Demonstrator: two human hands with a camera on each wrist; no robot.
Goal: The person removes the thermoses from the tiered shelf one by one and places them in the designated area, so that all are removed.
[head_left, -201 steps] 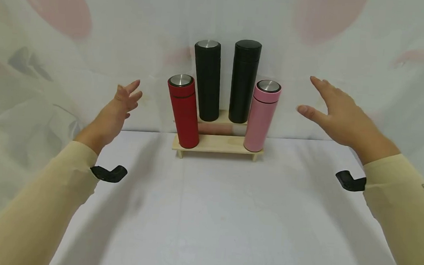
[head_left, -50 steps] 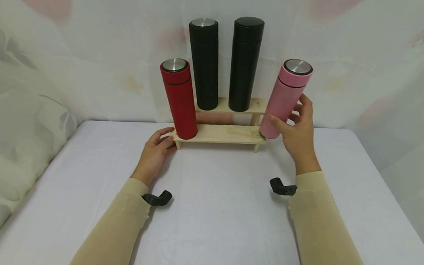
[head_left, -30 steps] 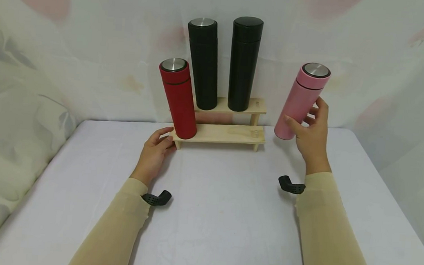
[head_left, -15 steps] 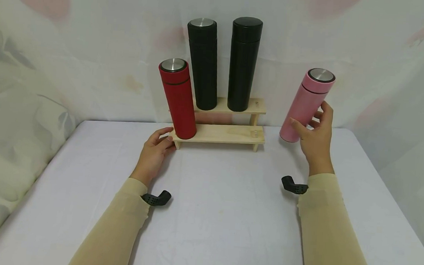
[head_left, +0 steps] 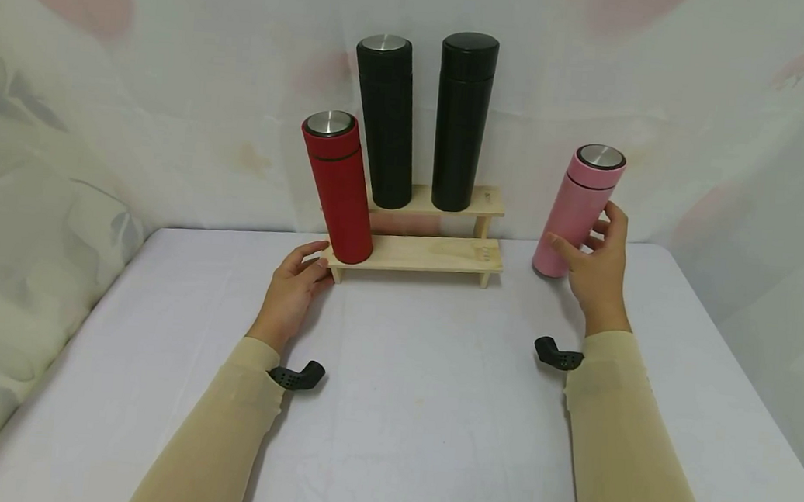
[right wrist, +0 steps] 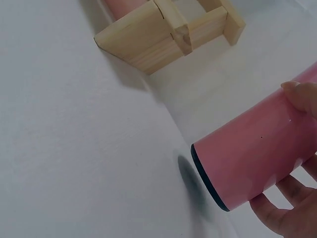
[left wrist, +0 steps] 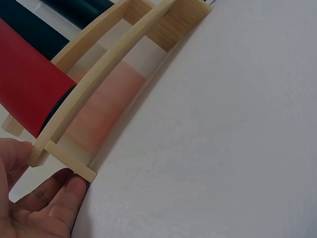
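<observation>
My right hand [head_left: 600,273] grips a pink thermos [head_left: 580,209] with a steel-topped lid, to the right of the two-tier wooden rack [head_left: 437,255]. In the right wrist view the dark base of this pink thermos [right wrist: 257,148] is close over the white cloth, beside its shadow. At the rack's left end, my left hand [head_left: 292,290] holds on, thumb at the lower shelf and fingers by the leg, as the left wrist view shows. A red thermos [head_left: 339,192] stands on the lower shelf's left end. On the upper shelf stand two black thermoses, one steel-topped [head_left: 386,125], one all black [head_left: 463,127].
A white cloth [head_left: 398,406] covers the table. Right behind the rack hangs a pale curtain [head_left: 246,77] with pink blotches, and more patterned fabric [head_left: 23,256] bulges along the left edge. Each wrist carries a small black camera mount.
My right hand has taken the pink thermos off the lower shelf's right end, moved it right and lowered it towards the table. My left hand came to the rack's left end and stays there.
</observation>
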